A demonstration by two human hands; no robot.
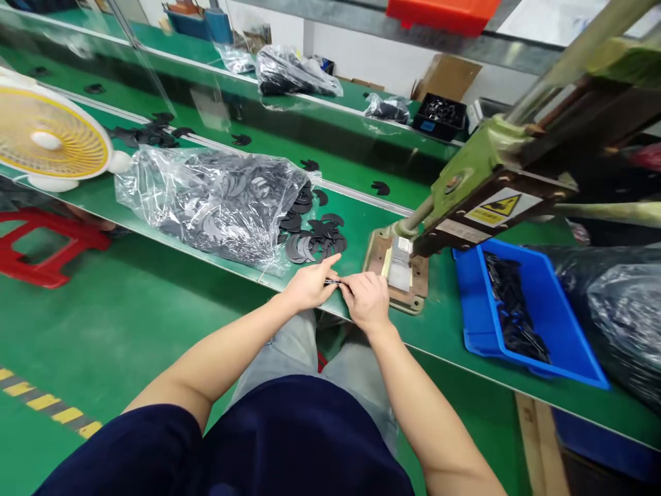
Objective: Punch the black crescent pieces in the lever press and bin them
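Over the front edge of the green bench, my left hand [310, 284] and my right hand [368, 296] meet at a small dark part [332, 281]. Both are closed on it, fingertips pinching its two ends. Its exact kind is too small to make out. Just behind my hands lies a heap of black curved flat pieces [328, 234], spilling from a clear plastic bag [206, 200]. Right beside my right hand stands the base plate [418, 293] of a green hand press [469, 172], with a metal fixture on it.
A blue bin [568, 331] with black parts stands right of the press, next to a black plastic bag [630, 296]. A white and yellow fan [49, 134] is at the left. Behind the bench runs a green conveyor belt [289, 148] carrying scattered black pieces. A red stool [46, 241] stands below left.
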